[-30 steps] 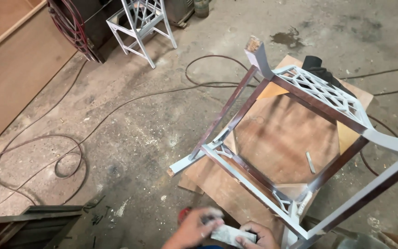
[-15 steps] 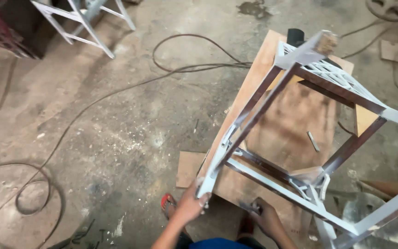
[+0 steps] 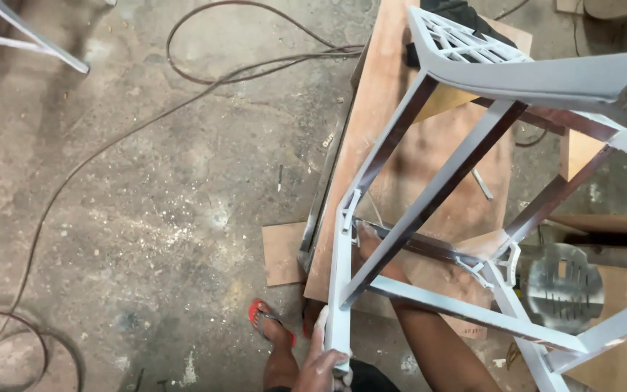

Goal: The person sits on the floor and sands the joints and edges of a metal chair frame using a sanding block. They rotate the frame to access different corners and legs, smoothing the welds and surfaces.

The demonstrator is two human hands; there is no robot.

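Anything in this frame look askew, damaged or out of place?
Nothing looks broken. The grey metal frame stands tilted over the plywood board, the left hand gripping its lower bar. Loose cables snake across the dusty concrete floor near a sandalled foot.

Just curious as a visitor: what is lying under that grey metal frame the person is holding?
Under the grey metal frame lies a brown wooden board on the concrete floor. A dark object at the board's far end is partly covered by the frame.
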